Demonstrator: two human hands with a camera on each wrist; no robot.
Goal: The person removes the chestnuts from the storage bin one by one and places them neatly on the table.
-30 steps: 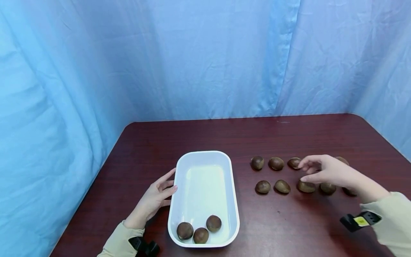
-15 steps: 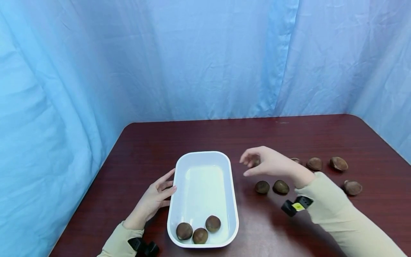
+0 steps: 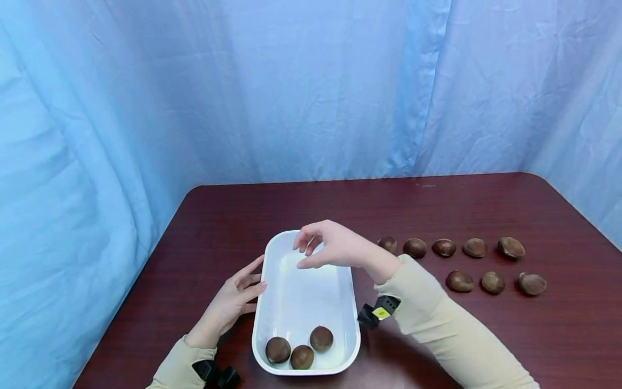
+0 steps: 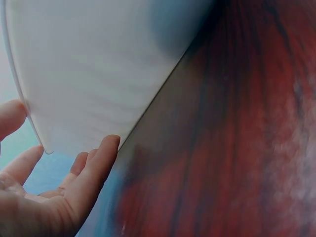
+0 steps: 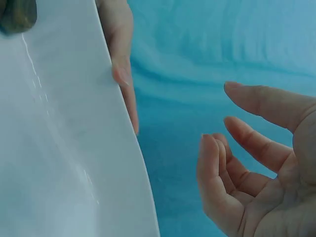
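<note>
While the left hand (image 3: 232, 303) rests spread against the tray (image 3: 349, 302) rim, the right hand (image 3: 330, 246) hovers above its bare far end. Its grip is loosely spread, holding nothing.

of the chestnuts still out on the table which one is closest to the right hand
The leftmost chestnut of the back row, partly hidden behind the right hand's wrist. The other seven chestnuts on the table lie farther right.

The head view looks forward and down from the near edge across the whole surface (image 3: 486, 205) toward the far blue curtain (image 3: 311, 86). The left wrist view sits very close to the white tray (image 4: 89, 74), at its left wall, facing right. The right wrist view hangs just above that tray (image 5: 59, 148), facing left; all three share it.
</note>
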